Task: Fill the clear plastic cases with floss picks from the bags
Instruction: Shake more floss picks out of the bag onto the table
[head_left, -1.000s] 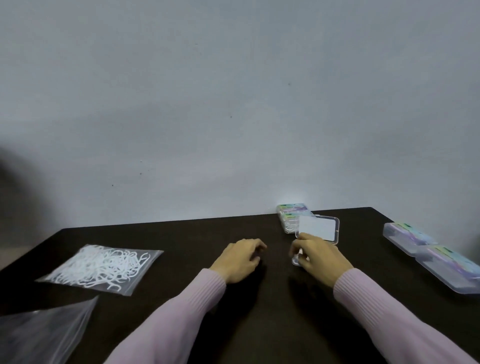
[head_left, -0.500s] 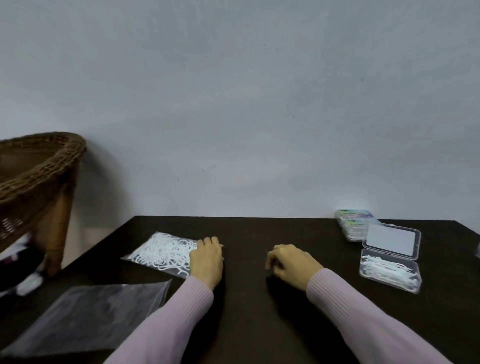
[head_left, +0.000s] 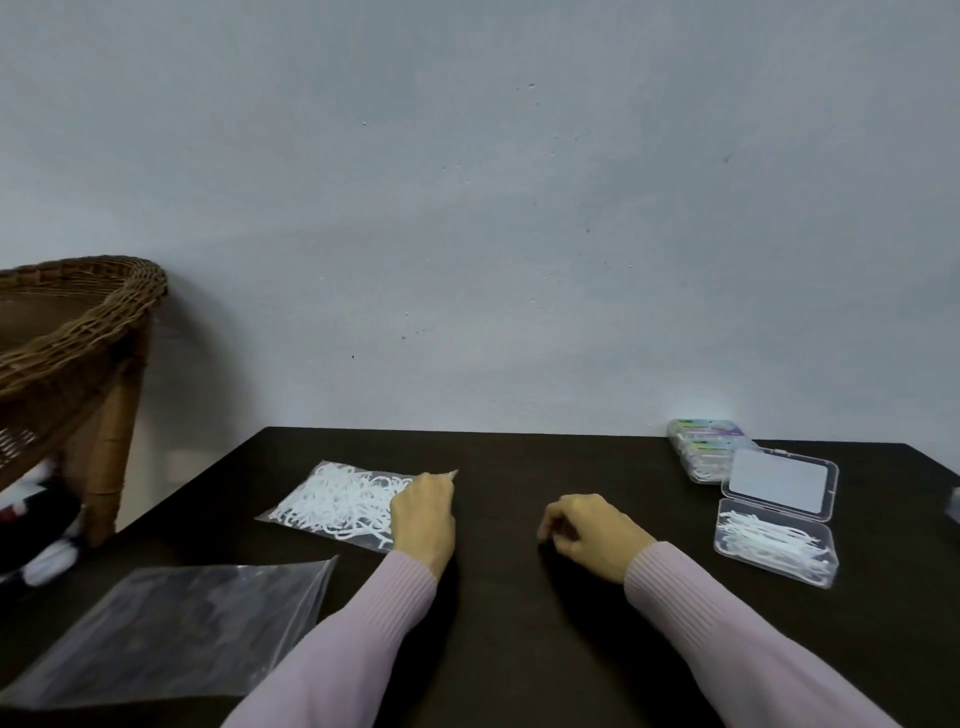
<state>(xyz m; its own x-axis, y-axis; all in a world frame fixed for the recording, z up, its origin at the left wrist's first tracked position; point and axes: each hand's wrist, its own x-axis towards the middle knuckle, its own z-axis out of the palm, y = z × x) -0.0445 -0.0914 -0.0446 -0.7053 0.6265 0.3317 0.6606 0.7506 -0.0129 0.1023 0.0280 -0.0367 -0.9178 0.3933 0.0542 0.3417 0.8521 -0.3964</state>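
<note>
A clear bag of white floss picks (head_left: 337, 501) lies on the dark table (head_left: 519, 649), left of centre. My left hand (head_left: 423, 519) rests on the bag's right end with its fingers curled over the edge, and a corner of the bag pokes up past the fingertips. My right hand (head_left: 587, 535) sits loosely curled on the table in the middle and holds nothing I can see. At the right an open clear case (head_left: 774, 553) holds a layer of floss picks, its lid (head_left: 779, 486) tipped back.
Two closed, labelled cases (head_left: 706, 447) are stacked behind the open one near the wall. An empty clear bag (head_left: 171, 623) lies flat at the front left. A wicker piece of furniture (head_left: 78, 332) stands beyond the table's left edge. Something blurred shows at the right edge (head_left: 955, 504).
The view has turned left. My left hand went left onto the bag of floss picks. My right hand left the open case and came to the middle of the table.
</note>
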